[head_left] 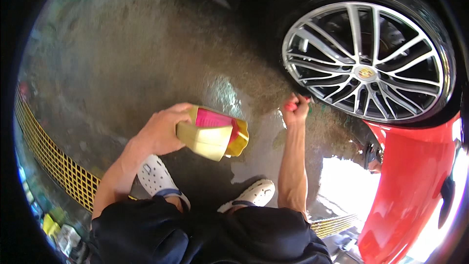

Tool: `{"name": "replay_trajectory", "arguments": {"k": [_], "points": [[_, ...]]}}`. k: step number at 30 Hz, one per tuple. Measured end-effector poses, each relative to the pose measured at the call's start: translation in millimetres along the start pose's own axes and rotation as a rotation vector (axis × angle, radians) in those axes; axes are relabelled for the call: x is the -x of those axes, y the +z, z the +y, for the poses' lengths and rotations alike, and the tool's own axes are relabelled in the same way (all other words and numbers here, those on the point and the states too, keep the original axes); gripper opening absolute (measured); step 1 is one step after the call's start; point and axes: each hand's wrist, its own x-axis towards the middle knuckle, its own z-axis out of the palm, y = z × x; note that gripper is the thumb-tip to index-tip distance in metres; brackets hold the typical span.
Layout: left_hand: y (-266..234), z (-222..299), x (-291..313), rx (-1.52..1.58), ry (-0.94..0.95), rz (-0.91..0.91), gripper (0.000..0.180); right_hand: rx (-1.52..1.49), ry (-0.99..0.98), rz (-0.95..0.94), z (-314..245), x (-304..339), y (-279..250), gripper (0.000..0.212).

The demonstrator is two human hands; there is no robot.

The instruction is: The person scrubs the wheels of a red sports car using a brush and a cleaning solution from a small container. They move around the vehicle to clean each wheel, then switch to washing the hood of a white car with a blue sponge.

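While left hand (161, 129) grips yellow jug (212, 134) tilted sideways, ready to hand, right hand (296, 109) clenches red brush (291, 105) against tyre (312, 99) base for scrubbing.

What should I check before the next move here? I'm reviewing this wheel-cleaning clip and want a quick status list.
1. Left hand grips the yellow container: ok.
2. Container tipped on its side, whether it is capped: cannot tell.
3. Right hand closed on a red-handled tool at the tyre: ok.
4. Tool's working end in view: not ok, hidden by the hand.
5. Footing: both white clogs on wet floor; slip risk, not ok.
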Motion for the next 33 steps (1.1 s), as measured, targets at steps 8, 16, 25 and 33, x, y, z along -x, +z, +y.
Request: {"name": "replay_trajectory", "arguments": {"k": [8,16,25,33], "points": [[-6.1,0.4,0.9,0.073,-0.044,-0.028,0.03,-0.121,0.314,-0.31,119.9,50.8,98.8,0.011],[-3.2,-0.5,0.0,0.054,0.022,-0.012,0.03,-0.287,0.695,-0.644,149.7,139.5,178.6,0.022],[-3.1,-5.4,-0.2,0.055,0.003,-0.026,0.037,-0.231,0.78,-1.307,118.0,193.0,228.7,0.025],[-10.8,-24.1,-2.4,0.09,0.038,-0.134,0.042,0.313,0.748,-1.17,60.9,169.8,119.5,0.022]]}}
